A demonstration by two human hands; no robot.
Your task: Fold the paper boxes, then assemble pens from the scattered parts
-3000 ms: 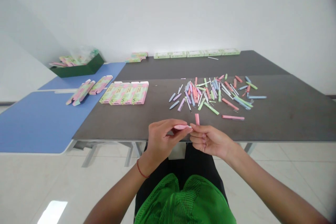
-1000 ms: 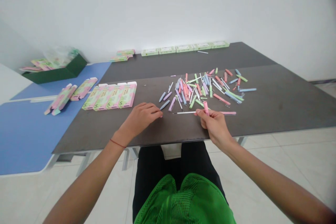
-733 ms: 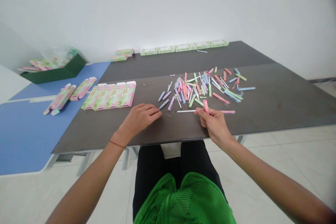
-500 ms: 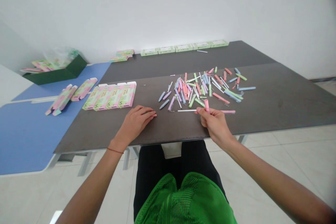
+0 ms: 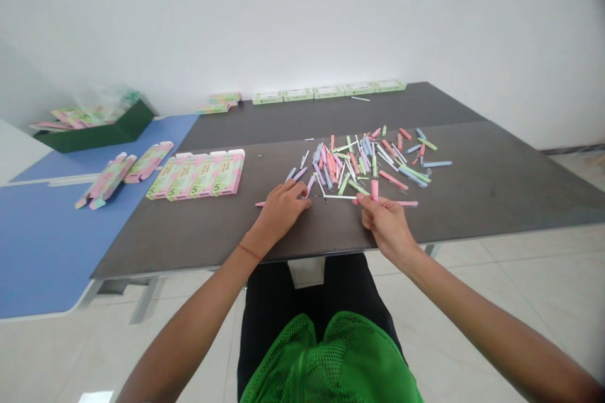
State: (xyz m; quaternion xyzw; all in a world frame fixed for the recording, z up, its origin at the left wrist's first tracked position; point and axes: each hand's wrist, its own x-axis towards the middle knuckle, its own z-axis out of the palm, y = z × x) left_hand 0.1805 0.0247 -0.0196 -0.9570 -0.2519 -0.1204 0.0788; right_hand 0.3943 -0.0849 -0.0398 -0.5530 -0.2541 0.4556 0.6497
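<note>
Plain white wall (image 5: 302,19) beyond the left hand (image 5: 285,206) and the right hand (image 5: 385,220), full width of view. Shading changes well left of the left hand; can't tell if that's a corner. Dark baseboard (image 5: 574,149) far right of the right hand. Dark gray table (image 5: 482,195) under both hands, crosswise seam (image 5: 274,141) beyond them. Blue table (image 5: 42,245) well left of the left hand, pale edging (image 5: 61,313), white strip (image 5: 75,181) across it. Gray leg (image 5: 144,302) nearer than the left hand, to its left. Floor (image 5: 477,315) below both hands: pale glossy tile. Bright patch (image 5: 97,397) on it, nearer and left of the left hand. Light soft, mostly even.
</note>
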